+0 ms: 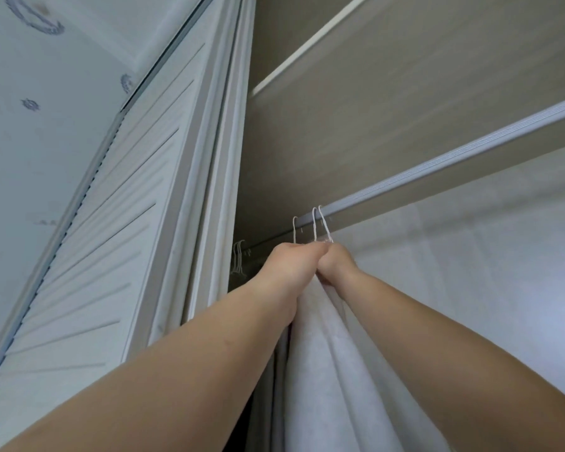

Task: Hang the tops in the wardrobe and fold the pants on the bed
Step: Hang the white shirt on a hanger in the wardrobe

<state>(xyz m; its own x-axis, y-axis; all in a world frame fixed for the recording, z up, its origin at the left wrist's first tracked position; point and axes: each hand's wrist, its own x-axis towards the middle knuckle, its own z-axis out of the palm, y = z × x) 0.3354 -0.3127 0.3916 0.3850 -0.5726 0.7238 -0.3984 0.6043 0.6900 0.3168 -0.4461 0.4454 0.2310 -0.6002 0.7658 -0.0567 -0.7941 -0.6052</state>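
I look up into the wardrobe. A grey hanging rail (437, 164) runs from the middle up to the right. Three white hanger hooks (317, 223) sit over the rail's left part. Both my arms reach up under them. My left hand (291, 265) grips the hangers just below the hooks. My right hand (335, 261) sits close against it and grips the hangers too. White tops (333, 370) hang down from the hangers between my forearms. My fingers are hidden behind the backs of my hands.
A white louvred wardrobe door (111, 239) stands at the left, its frame beside the opening. More white hangers (238, 259) hang further left in the dark corner. A beige shelf underside (388, 93) lies above the rail, and a pale back wall (486, 272) lies behind.
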